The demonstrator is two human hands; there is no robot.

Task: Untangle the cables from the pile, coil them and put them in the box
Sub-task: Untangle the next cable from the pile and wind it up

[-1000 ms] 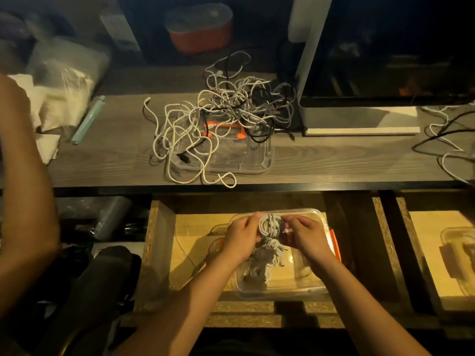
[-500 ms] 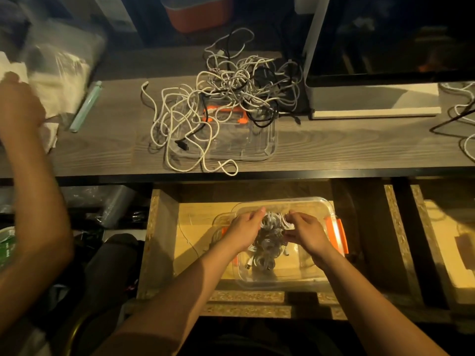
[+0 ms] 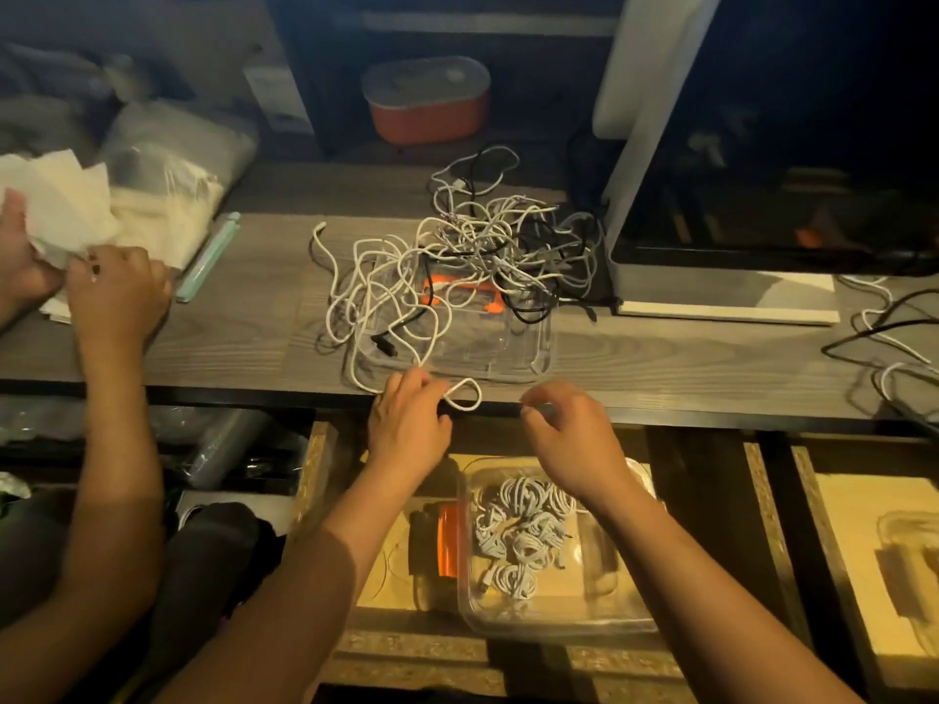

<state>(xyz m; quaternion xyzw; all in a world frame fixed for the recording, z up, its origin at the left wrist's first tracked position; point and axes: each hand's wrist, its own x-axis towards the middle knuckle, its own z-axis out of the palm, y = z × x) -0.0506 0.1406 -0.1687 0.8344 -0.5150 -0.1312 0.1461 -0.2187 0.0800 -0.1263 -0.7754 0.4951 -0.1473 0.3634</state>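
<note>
Left hand pinches a white cable loop at the desk edge. Right hand hovers beside it, above the box.

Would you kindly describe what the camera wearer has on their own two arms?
Nothing visible: the left forearm and right forearm are bare to the frame edge, with no sleeves, gloves, watch, bracelets or rings seen in this dim light.

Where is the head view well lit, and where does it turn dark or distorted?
Head view: warm light is brightest in the drawer round the box; the pile on the desk is dimmer; the back is near black; the monitor leans, a wide-angle effect.
</note>
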